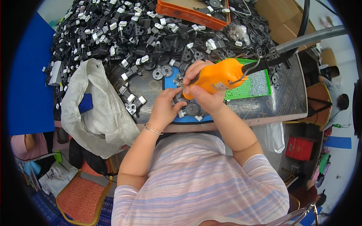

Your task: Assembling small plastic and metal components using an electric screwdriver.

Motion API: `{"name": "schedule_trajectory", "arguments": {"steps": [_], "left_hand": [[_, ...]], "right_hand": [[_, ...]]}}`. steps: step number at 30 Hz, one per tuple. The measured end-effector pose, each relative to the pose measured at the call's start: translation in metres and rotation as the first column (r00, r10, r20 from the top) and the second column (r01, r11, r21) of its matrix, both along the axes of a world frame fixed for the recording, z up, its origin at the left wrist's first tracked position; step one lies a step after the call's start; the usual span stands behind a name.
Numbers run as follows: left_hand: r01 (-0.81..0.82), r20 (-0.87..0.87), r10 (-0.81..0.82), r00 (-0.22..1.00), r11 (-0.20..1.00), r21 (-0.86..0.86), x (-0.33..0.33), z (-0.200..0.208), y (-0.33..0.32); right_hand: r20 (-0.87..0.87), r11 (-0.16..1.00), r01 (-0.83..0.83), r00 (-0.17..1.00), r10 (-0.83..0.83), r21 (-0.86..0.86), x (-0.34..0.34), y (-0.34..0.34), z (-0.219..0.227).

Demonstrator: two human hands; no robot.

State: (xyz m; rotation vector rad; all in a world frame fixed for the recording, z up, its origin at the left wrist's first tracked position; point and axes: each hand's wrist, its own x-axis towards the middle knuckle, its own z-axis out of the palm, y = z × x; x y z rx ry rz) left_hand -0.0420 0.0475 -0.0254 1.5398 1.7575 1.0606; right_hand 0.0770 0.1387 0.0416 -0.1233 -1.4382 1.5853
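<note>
My right hand [205,98] is wrapped round an orange power screwdriver [224,75], tilted with its nose down to the left. Right by that nose, my left hand [164,107] pinches a small black part [178,98], mostly hidden by fingers and tool. Both hands are over a blue mat [179,119] at the table's near edge. Just right of my left fingertips lies a round black disc piece [192,109] with white-tipped parts beside it. Small metal pieces [178,80] lie on the mat beyond my left hand.
A large heap of black parts with white ends [124,34] covers the far table. An orange tray [192,17] sits on it. To the right is a green tray [260,88] of small silvery pieces. A white sack [113,116] hangs at left. A spring-wrapped hose [313,39] crosses upper right.
</note>
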Motion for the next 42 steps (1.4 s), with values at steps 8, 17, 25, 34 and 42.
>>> {"name": "schedule_trajectory", "arguments": {"steps": [8, 17, 25, 34, 42], "left_hand": [[0.014, -0.008, -0.013, 1.0, 0.997, 0.07, -0.002, -0.007, 0.0], [0.024, -0.061, -0.019, 0.998, 0.996, 0.085, -0.001, -0.006, 0.001], [0.012, -0.046, -0.014, 0.999, 0.999, -0.036, 0.005, -0.005, -0.006], [0.245, -0.472, -0.191, 0.861, 0.968, 0.057, 0.038, 0.008, -0.006], [0.247, -0.624, -0.081, 0.777, 0.952, 0.183, 0.059, -0.005, 0.006]], "right_hand": [[0.057, 0.994, 0.003, 0.998, -0.009, 0.106, -0.004, -0.001, -0.001], [0.045, 0.961, -0.042, 0.999, 0.03, 0.272, -0.004, 0.012, -0.002], [-0.217, 0.998, -0.01, 0.976, 0.023, 0.06, 0.064, 0.025, 0.04], [-0.146, 0.909, 0.417, 0.898, -0.416, -0.021, 0.178, 0.026, 0.024], [-0.133, 0.835, 0.548, 0.825, -0.549, -0.048, 0.197, 0.024, 0.013]]}}
